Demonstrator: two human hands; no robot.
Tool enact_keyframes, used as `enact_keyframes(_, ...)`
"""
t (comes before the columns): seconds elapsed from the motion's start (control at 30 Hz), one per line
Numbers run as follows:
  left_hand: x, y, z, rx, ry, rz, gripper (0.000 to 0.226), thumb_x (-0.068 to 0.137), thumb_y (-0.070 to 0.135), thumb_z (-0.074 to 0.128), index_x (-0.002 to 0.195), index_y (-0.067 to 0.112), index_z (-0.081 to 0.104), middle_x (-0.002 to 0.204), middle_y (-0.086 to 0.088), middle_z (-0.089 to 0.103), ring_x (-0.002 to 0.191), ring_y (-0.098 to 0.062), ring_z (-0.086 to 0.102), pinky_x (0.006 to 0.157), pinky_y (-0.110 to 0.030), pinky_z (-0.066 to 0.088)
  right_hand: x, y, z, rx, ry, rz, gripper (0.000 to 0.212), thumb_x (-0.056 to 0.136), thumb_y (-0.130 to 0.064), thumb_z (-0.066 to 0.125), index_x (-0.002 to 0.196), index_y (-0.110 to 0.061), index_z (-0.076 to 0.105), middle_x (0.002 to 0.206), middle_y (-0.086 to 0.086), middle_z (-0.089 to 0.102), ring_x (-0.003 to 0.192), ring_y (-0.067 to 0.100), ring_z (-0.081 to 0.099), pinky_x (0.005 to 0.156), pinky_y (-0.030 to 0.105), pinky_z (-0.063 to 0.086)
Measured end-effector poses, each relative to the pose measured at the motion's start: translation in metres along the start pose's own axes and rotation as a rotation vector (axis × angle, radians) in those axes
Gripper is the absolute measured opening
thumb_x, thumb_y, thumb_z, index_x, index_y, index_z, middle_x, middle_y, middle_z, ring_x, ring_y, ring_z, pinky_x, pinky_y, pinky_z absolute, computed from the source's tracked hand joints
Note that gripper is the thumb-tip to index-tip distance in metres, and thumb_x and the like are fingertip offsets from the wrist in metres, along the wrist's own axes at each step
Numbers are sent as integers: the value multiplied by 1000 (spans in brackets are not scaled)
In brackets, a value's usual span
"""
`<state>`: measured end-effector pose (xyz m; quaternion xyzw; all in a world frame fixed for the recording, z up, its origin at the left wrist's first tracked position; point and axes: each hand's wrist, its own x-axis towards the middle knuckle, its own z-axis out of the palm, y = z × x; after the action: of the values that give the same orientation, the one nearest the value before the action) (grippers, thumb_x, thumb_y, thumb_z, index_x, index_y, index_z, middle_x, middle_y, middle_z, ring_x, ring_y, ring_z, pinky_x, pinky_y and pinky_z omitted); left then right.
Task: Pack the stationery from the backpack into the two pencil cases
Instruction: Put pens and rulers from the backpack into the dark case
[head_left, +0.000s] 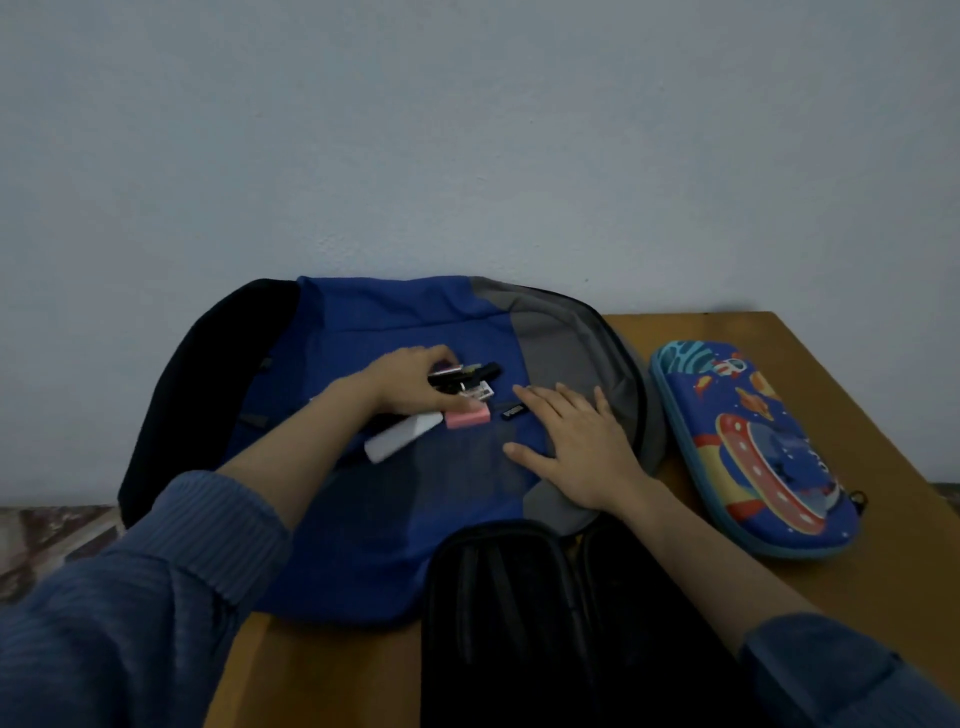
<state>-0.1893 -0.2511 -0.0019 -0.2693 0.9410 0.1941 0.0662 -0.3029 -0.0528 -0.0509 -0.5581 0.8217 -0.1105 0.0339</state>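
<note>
A blue and grey backpack (405, 332) lies flat on the wooden table (810, 364). My left hand (410, 382) grips a bunch of dark pens and small items (467, 376) on top of it. Just below that hand lie a pink eraser (467, 417) and a white oblong item (397, 435). My right hand (576, 441) rests flat on the backpack's grey part, fingers spread. An open black pencil case (519, 613) sits at the near edge. A shut blue pencil case with a space print (753, 447) lies to the right.
A pale wall stands right behind the backpack. The table's right edge runs diagonally past the blue case. Patterned floor shows at the lower left, beyond the table's left edge. Bare wood shows between the backpack and the blue case.
</note>
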Motion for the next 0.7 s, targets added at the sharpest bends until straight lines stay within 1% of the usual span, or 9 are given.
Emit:
enact_keyframes(0.07,-7,6,-2,-49,-55,7,48,74,56,68,106,23,54,102,2,58,93,-17,55,78,-28,40,1,-1,0,-11,-6,6,96,64,-75,-1,149,-34,13,155,-12,22,145,18,16,117,49,3)
enact_keyframes(0.17,-20,12,-1,-94,-131,41,35,74,48,72,95,26,54,94,5,58,88,-15,54,76,-27,40,1,-1,-1,-18,-4,17,97,63,-75,-2,150,-32,8,154,-10,24,145,17,16,117,48,3)
enact_keyframes(0.33,-44,20,2,-108,-156,114,33,72,35,77,96,26,57,96,5,62,91,-16,57,83,-31,45,0,0,-2,14,-1,26,94,68,-72,-4,150,-28,3,155,-6,26,145,17,16,117,48,2)
enact_keyframes(0.4,-57,21,2,-65,-137,134,44,69,34,79,106,26,57,101,4,58,96,-15,53,86,-31,44,-2,-2,-3,3,-12,26,85,77,-71,4,150,-27,4,155,-6,25,145,17,16,117,48,2)
enact_keyframes(0.47,-69,20,2,25,-110,142,61,67,36,81,121,27,52,110,3,51,103,-15,47,91,-32,41,-2,-3,-4,-9,-16,32,70,93,-61,21,151,-25,5,155,-5,24,145,17,15,118,48,2)
enact_keyframes(0.5,-75,18,4,83,-87,141,69,67,39,80,127,28,48,115,2,49,108,-16,45,93,-33,40,-3,-4,-5,-14,-18,37,66,96,-55,27,151,-25,5,155,-5,23,146,17,14,118,48,2)
enact_keyframes(0.53,-81,16,4,151,-50,141,75,67,42,79,132,30,43,120,2,47,112,-17,42,95,-35,38,-3,-5,-6,-16,-21,42,66,96,-54,28,151,-25,6,156,-5,23,146,17,14,118,47,2)
enact_keyframes(0.6,-90,13,7,268,32,145,82,68,47,77,138,31,36,128,3,43,120,-18,39,97,-37,34,-3,-5,-6,-15,-29,52,68,94,-58,23,151,-25,6,156,-5,22,146,16,14,119,47,2)
enact_keyframes(0.7,-102,6,9,277,80,136,90,66,52,76,141,32,30,134,4,39,124,-18,36,99,-35,32,-4,-6,-7,-11,-31,57,70,91,-61,19,150,-25,7,156,-5,23,146,16,14,119,47,2)
